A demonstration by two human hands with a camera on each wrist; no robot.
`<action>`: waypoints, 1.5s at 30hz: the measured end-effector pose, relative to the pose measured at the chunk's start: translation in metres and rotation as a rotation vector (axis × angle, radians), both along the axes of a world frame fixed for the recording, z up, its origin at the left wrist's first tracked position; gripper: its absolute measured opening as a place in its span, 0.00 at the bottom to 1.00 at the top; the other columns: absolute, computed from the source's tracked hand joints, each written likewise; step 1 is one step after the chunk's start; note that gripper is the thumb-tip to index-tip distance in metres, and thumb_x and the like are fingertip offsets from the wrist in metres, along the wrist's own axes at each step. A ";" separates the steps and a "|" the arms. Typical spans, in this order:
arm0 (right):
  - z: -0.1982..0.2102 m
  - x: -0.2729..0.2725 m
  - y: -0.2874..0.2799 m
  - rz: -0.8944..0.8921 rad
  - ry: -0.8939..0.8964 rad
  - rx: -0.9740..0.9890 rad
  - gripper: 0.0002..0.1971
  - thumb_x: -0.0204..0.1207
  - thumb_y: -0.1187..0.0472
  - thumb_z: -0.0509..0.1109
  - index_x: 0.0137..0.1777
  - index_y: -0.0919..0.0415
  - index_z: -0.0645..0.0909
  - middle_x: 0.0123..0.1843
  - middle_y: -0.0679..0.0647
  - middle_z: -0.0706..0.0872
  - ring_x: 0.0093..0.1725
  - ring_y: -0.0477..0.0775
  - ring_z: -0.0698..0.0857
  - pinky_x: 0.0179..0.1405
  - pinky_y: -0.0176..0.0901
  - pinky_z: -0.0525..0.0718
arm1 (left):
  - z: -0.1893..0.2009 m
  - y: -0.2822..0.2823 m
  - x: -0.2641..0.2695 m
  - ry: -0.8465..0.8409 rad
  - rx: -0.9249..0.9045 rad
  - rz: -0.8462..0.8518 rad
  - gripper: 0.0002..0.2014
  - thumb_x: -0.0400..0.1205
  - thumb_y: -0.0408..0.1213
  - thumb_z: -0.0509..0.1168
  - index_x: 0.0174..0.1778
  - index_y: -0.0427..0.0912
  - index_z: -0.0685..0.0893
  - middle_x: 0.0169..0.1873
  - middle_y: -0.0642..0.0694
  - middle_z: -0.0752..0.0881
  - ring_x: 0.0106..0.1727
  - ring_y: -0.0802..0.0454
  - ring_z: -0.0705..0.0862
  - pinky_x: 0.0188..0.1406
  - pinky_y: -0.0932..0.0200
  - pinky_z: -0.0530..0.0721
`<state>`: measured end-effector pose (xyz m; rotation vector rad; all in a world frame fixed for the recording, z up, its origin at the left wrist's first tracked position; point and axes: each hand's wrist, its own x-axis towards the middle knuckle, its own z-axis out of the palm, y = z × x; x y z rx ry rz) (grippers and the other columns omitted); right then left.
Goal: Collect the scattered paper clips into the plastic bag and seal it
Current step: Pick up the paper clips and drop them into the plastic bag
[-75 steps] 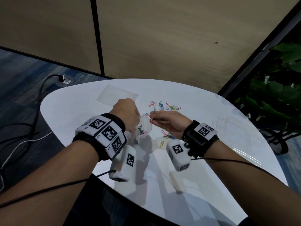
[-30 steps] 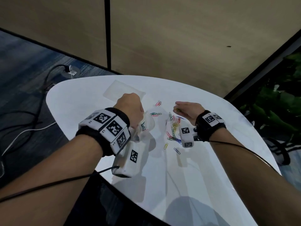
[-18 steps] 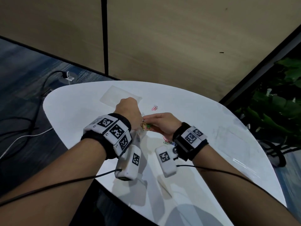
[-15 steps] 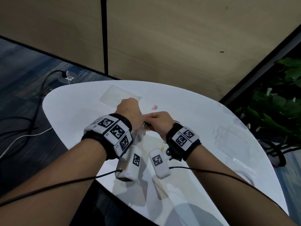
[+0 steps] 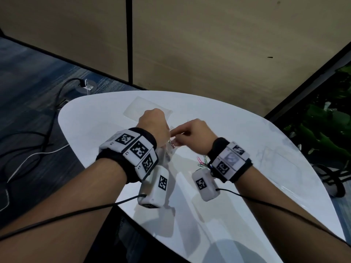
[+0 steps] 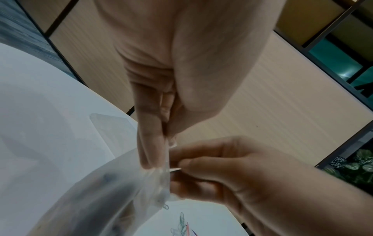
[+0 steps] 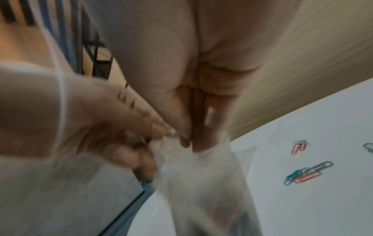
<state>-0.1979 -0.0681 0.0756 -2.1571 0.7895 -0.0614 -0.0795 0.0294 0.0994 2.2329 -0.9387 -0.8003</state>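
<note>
A clear plastic bag (image 5: pixel 168 149) hangs between my hands above the white table (image 5: pixel 237 141), with several clips dimly visible inside it. My left hand (image 5: pixel 154 126) pinches the top edge of the plastic bag (image 6: pixel 101 199) between thumb and fingers. My right hand (image 5: pixel 193 132) is right against it and pinches the other side of the bag's mouth, as the left wrist view shows for the right hand (image 6: pixel 181 167). Several coloured paper clips (image 5: pixel 202 161) lie on the table under my right wrist. The right wrist view shows the paper clips (image 7: pixel 302 174) beside the bag (image 7: pixel 201 183).
A second flat clear plastic sheet or bag (image 5: pixel 148 111) lies on the table beyond my left hand. The rounded table edge (image 5: pixel 76 149) is close on the left, with cables on the floor (image 5: pixel 38 149). A plant (image 5: pixel 326 133) stands at the right.
My right hand reached out to the clips, carried a bunch back to the bag and now pinches its mouth. Fewer clips lie on the table. The left hand kept holding the bag.
</note>
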 end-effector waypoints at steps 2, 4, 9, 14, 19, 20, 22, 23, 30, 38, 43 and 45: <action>0.002 -0.008 -0.017 -0.137 -0.191 0.260 0.12 0.78 0.76 0.64 0.53 0.69 0.88 0.44 0.59 0.92 0.36 0.50 0.91 0.42 0.40 0.90 | -0.001 0.005 0.005 0.001 -0.006 0.010 0.10 0.80 0.27 0.66 0.54 0.34 0.89 0.50 0.35 0.91 0.51 0.35 0.92 0.55 0.45 0.91; -0.010 -0.015 -0.045 -0.305 -0.280 0.349 0.10 0.80 0.77 0.64 0.54 0.74 0.86 0.47 0.64 0.90 0.37 0.57 0.91 0.41 0.44 0.91 | -0.003 0.012 0.011 0.020 -0.016 0.009 0.10 0.81 0.26 0.66 0.53 0.35 0.90 0.49 0.35 0.92 0.51 0.36 0.92 0.55 0.45 0.91; -0.079 -0.003 -0.106 -0.273 0.343 -0.192 0.19 0.84 0.55 0.64 0.74 0.55 0.78 0.74 0.58 0.79 0.73 0.60 0.78 0.74 0.47 0.74 | -0.007 0.024 0.026 0.018 -0.023 0.016 0.09 0.81 0.26 0.67 0.53 0.36 0.91 0.42 0.38 0.93 0.45 0.41 0.94 0.51 0.48 0.93; -0.108 0.041 -0.098 -0.040 0.468 -0.319 0.24 0.87 0.56 0.55 0.80 0.64 0.63 0.79 0.62 0.69 0.77 0.66 0.71 0.73 0.52 0.70 | -0.009 0.020 0.026 0.005 -0.007 -0.018 0.10 0.81 0.26 0.66 0.54 0.36 0.91 0.47 0.36 0.92 0.47 0.38 0.93 0.52 0.47 0.93; -0.142 0.023 -0.061 0.262 0.532 -0.596 0.30 0.85 0.58 0.53 0.86 0.58 0.50 0.88 0.57 0.48 0.86 0.60 0.54 0.81 0.60 0.63 | -0.010 0.015 0.025 0.007 -0.003 -0.037 0.09 0.81 0.28 0.67 0.54 0.36 0.91 0.47 0.35 0.92 0.50 0.36 0.92 0.53 0.45 0.92; -0.145 0.012 -0.057 0.294 0.528 -0.674 0.29 0.86 0.58 0.53 0.86 0.57 0.50 0.88 0.55 0.49 0.86 0.59 0.55 0.81 0.63 0.61 | -0.010 0.014 0.025 0.006 -0.001 -0.041 0.09 0.81 0.29 0.67 0.54 0.36 0.91 0.48 0.35 0.91 0.50 0.36 0.92 0.53 0.45 0.92; -0.148 -0.010 -0.062 0.315 0.588 -0.785 0.32 0.84 0.59 0.57 0.85 0.52 0.48 0.88 0.49 0.49 0.86 0.58 0.53 0.79 0.71 0.57 | -0.011 0.015 0.024 0.004 0.001 -0.045 0.09 0.81 0.28 0.68 0.54 0.36 0.90 0.48 0.35 0.91 0.50 0.36 0.92 0.53 0.45 0.92; -0.147 -0.020 -0.066 0.310 0.639 -0.808 0.35 0.82 0.60 0.60 0.85 0.51 0.47 0.88 0.47 0.48 0.86 0.58 0.51 0.77 0.74 0.57 | -0.012 0.015 0.023 0.006 0.003 -0.044 0.09 0.81 0.28 0.68 0.54 0.36 0.91 0.48 0.34 0.91 0.50 0.36 0.92 0.53 0.45 0.92; -0.136 -0.042 -0.085 0.178 0.534 -0.687 0.19 0.77 0.62 0.67 0.68 0.62 0.77 0.68 0.61 0.78 0.65 0.65 0.80 0.59 0.49 0.81 | -0.013 0.015 0.021 -0.019 0.014 -0.061 0.10 0.80 0.26 0.67 0.53 0.37 0.91 0.45 0.36 0.92 0.48 0.37 0.92 0.51 0.46 0.93; -0.111 -0.052 -0.092 -0.334 0.362 -0.446 0.09 0.75 0.65 0.69 0.46 0.61 0.92 0.47 0.56 0.93 0.48 0.57 0.89 0.51 0.38 0.86 | -0.013 0.009 0.015 -0.014 0.014 -0.084 0.09 0.80 0.27 0.67 0.51 0.37 0.91 0.41 0.38 0.92 0.46 0.38 0.93 0.49 0.46 0.93; -0.096 -0.068 -0.104 -0.632 0.212 -0.155 0.05 0.74 0.62 0.75 0.46 0.56 0.93 0.47 0.54 0.94 0.49 0.51 0.90 0.57 0.38 0.85 | -0.011 0.008 0.013 -0.005 0.007 -0.085 0.09 0.81 0.26 0.67 0.51 0.36 0.91 0.39 0.37 0.92 0.45 0.38 0.93 0.51 0.46 0.93; -0.085 -0.067 -0.103 -0.696 0.055 0.052 0.04 0.73 0.63 0.77 0.40 0.55 0.93 0.42 0.54 0.94 0.47 0.51 0.91 0.60 0.45 0.87 | -0.011 0.008 0.012 -0.008 0.004 -0.088 0.09 0.81 0.26 0.66 0.51 0.36 0.91 0.40 0.37 0.92 0.46 0.38 0.93 0.51 0.46 0.93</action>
